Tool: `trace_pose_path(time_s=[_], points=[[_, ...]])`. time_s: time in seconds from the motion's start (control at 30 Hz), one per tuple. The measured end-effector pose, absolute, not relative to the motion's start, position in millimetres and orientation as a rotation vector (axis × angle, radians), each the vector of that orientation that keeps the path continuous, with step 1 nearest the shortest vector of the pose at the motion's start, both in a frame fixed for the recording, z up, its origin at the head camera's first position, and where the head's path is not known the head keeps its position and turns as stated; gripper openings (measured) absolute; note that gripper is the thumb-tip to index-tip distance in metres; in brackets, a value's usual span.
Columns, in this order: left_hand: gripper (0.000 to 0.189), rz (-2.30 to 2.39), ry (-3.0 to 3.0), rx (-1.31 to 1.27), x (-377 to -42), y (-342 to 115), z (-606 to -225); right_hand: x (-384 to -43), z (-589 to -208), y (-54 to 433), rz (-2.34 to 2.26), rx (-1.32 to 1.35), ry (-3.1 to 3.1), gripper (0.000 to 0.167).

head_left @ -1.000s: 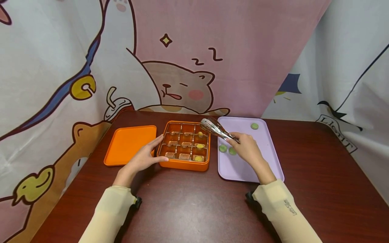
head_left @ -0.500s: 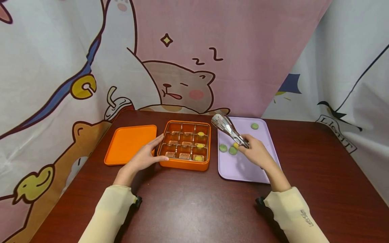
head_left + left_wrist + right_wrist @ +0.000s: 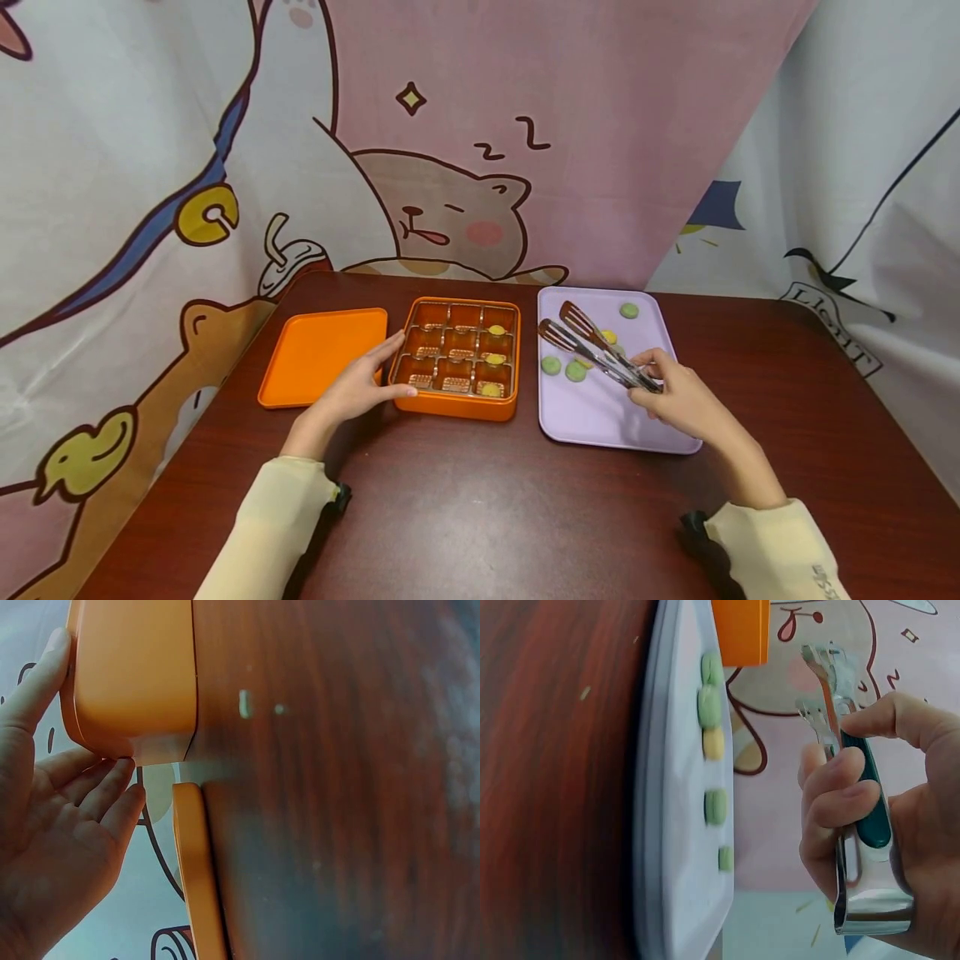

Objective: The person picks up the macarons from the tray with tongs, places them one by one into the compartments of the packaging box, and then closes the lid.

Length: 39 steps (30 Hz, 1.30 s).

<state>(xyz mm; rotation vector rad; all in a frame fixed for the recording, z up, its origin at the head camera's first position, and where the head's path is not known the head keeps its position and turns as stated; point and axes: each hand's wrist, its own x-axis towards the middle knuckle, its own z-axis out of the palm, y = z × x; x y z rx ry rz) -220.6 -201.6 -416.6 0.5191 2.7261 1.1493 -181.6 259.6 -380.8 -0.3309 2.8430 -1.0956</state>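
My left hand [image 3: 360, 387] rests against the left side and front corner of the orange box [image 3: 453, 407], its fingers fairly straight. Inside the box is a clear divided insert, with a yellow macaron [image 3: 491, 390] in each compartment of the right column. My right hand [image 3: 678, 400] holds metal tongs [image 3: 600, 350] with green grips over the lavender tray [image 3: 577, 429]. Their two ends stand apart with nothing between them visible. Green macarons [image 3: 576, 371] and yellow macarons [image 3: 609, 336] lie on the tray, some partly hidden behind the tongs.
An orange lid [image 3: 322, 358] lies flat to the left of the box on the dark wooden table [image 3: 465, 508]. A cartoon-printed curtain [image 3: 600, 167] hangs along the back and sides of the table.
My right hand has moved right and towards me with the tongs, from the box's right edge to above the tray. The tongs' ends have spread apart. My left hand stays at the box.
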Motion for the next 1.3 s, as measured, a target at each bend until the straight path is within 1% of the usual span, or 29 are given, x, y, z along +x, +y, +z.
trace_pose_path(time_s=[0.17,0.3,0.47,0.8,1.3], points=[[0.093,1.149,2.727,0.515,-220.8,-201.1,-416.9,-170.5,-387.0,278.3,-1.143,-0.388,2.867,0.040],[0.093,1.142,2.727,0.510,-220.7,-201.0,-416.5,-162.6,-392.0,291.7,-1.137,-0.442,2.926,0.043],[0.094,1.135,2.731,0.512,-221.1,-201.9,-416.9,-156.0,-394.1,303.1,-1.047,-0.430,2.980,0.044],[0.094,1.117,2.743,0.505,-220.8,-201.8,-418.5,-149.4,-402.6,314.6,-1.067,-0.440,2.885,0.034],[0.095,1.128,2.740,0.514,-221.2,-201.7,-417.9,-149.5,-403.3,321.4,-0.930,-0.334,2.878,0.039]])
